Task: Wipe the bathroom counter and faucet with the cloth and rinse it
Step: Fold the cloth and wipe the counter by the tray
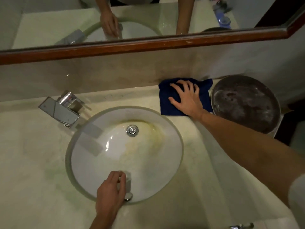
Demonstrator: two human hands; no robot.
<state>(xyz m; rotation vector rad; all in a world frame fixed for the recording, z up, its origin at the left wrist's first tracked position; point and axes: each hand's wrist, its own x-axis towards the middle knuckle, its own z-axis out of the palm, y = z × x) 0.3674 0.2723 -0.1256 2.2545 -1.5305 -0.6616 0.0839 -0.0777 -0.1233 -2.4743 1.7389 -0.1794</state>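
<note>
I see the dark blue folded terry cloth lying flat at the back right of the pale marble counter, its far edge up against the backsplash wall. My right hand presses on it with fingers spread and straight, palm down, not gripping. Just beside the cloth on the right, touching or nearly so, stands a round dark metal basin with soapy, cloudy residue inside; it hems the cloth in on that side. My left hand hovers at the near rim of the oval white undermount sink, its fingers curled round a small clear object that I cannot identify. The sink bowl shows yellowish staining near the chrome drain stopper. A square chrome faucet sits at the sink's far left, well apart from the cloth. The counter has faint greenish marks left of the sink. Above the backsplash runs a brown wooden-framed mirror reflecting both arms.
</note>
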